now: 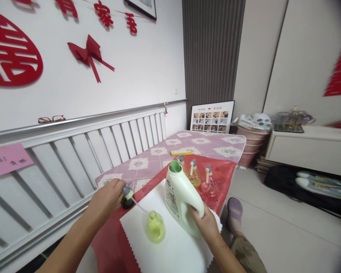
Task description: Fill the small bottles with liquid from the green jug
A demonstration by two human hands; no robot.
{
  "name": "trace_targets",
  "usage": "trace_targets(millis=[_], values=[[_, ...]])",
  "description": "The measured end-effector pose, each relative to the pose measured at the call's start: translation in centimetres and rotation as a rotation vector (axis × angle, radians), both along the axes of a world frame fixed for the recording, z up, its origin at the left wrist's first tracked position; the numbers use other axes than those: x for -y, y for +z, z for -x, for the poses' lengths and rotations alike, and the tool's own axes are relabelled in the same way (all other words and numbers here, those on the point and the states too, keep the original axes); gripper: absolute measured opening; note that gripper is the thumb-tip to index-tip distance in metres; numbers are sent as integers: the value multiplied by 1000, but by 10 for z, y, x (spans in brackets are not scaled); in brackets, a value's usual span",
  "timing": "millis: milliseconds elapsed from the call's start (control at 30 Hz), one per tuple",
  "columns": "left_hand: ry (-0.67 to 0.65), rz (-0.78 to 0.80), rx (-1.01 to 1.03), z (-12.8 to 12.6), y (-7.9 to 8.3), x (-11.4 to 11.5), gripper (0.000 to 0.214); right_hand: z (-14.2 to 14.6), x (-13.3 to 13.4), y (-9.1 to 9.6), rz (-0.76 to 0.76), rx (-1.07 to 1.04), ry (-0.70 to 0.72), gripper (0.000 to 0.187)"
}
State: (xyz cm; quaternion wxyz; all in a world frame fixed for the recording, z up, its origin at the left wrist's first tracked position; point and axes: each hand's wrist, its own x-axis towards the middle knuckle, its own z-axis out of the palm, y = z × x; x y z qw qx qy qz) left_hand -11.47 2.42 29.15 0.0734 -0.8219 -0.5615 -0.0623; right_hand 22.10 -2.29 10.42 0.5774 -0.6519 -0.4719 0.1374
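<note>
My left hand (pixel 110 197) is closed around a grey and pale-green pump head (pixel 127 191). Its thin tube slants down toward the mouth of a translucent yellow-green bottle (pixel 155 229), which stands uncapped on a white scallop-edged mat (pixel 139 250). Whether the tube tip touches the bottle's mouth I cannot tell. A dark round object (pixel 127 203) sits under the pump head. My right hand (pixel 206 223) grips the handle of a large pale-green detergent jug (pixel 174 197). The jug is slightly tilted, its green spout uncovered, over the mat's right part.
Behind the jug stand several pump bottles, among them a yellow one (pixel 195 179) and a pink one (pixel 210 186), on a red cloth (pixel 226 170). A yellow-edged case (pixel 182 152) lies farther back on the patterned tablecloth (pixel 159 151). A white radiator (pixel 102 148) borders the table's left side.
</note>
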Motion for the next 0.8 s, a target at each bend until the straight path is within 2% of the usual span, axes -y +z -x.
trace_targets(millis=[200,367,500,633,700,767,800], values=[[-95,-28,-105,-26,-12,3,31,0,0,-2,7,10,-7,28],[-192,-4,-172,-52,-42,4,31,2,-1,1,5,38,19,29],[-235,-2,-181,-62,-65,7,33,-1,3,6,-10,77,62,33],[-224,-18,-159,-66,-75,11,31,0,20,13,-101,123,-39,47],[-222,-27,-141,-67,-76,12,30,9,30,20,-187,146,-61,46],[-227,-36,-123,-68,-77,13,30,27,36,26,-212,144,65,37],[-233,-38,-115,-69,-77,13,30,38,36,28,-172,125,186,30]])
